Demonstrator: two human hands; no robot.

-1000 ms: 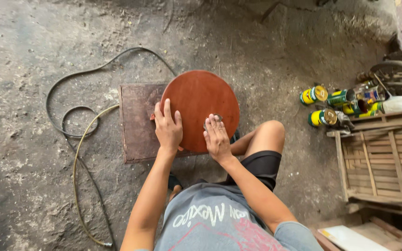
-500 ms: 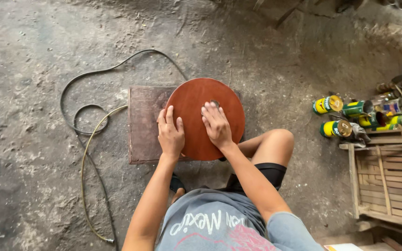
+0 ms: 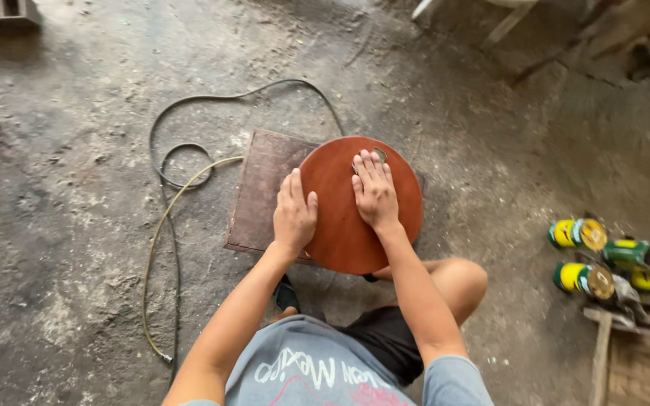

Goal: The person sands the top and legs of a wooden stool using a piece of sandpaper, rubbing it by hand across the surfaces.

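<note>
Two flat hands on a round reddish-brown wooden disc (image 3: 347, 225) on the concrete floor (image 3: 77, 225).

The left hand (image 3: 293, 214) lies open on the disc's left edge; the right hand (image 3: 374, 192), fingers together, presses a small pad, barely visible, and has slid farther up than before. Under the disc lies a square slab (image 3: 265, 188); a hose (image 3: 167, 218) coils left, and green-yellow power tools (image 3: 603, 263) sit right.

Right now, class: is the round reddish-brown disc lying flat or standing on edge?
Flat: the disc shows its full face on the square slab, with both hands pressed on top.
</note>
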